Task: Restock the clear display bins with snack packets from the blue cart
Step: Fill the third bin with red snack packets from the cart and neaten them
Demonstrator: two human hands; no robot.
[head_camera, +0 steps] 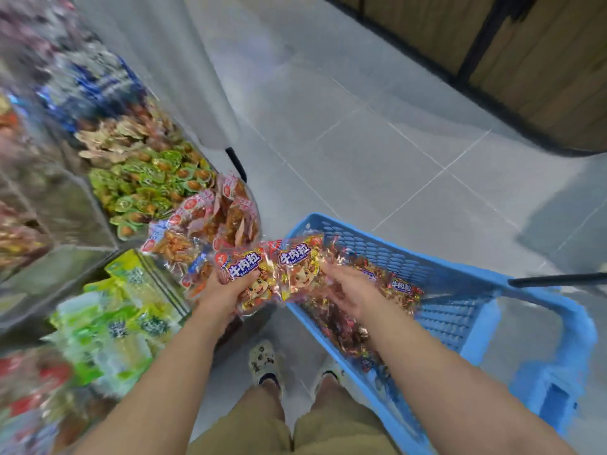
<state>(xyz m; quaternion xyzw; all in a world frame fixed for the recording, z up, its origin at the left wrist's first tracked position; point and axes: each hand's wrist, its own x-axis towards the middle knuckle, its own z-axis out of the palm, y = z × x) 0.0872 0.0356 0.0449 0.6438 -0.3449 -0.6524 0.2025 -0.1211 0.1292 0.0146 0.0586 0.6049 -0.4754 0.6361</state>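
Both hands hold beef cube snack packets between the blue cart and the display bins. My left hand grips one packet with a blue label and gold candies inside. My right hand holds a second packet beside it, over the cart's left rim. More of the same packets lie in the cart. The clear display bins at the left hold red-and-white snack packets, green ones and yellow-green ones.
Grey tiled floor stretches ahead. A wooden shelf unit with black framing stands at the upper right. A black cart handle crosses the cart at the right. My feet in light clogs stand between bins and cart.
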